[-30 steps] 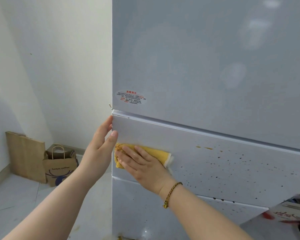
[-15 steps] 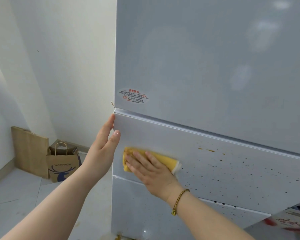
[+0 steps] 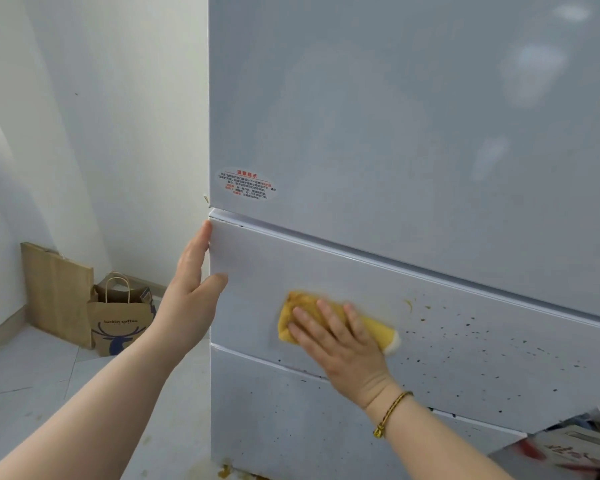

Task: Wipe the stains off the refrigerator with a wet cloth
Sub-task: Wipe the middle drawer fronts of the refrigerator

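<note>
A pale grey refrigerator (image 3: 395,116) fills the right of the view. Its middle drawer front (image 3: 257,271) carries dark and yellowish stains (image 3: 471,337) speckled over its right half. My right hand (image 3: 340,344) presses a yellow cloth (image 3: 302,303) flat against that drawer front, fingers straight, just left of the speckles. My left hand (image 3: 191,296) rests with straight fingers on the drawer's left edge, thumb on the front face. More specks dot the lower drawer (image 3: 274,410).
A white wall stands left of the refrigerator. Two brown paper bags (image 3: 118,323) lean in the floor corner at the left. A printed box (image 3: 568,448) juts in at the bottom right. Yellow spill marks (image 3: 229,472) lie on the floor by the refrigerator's base.
My right hand has slid the cloth rightward along the middle drawer, away from the left edge and toward the speckles. My left hand stays on the edge.
</note>
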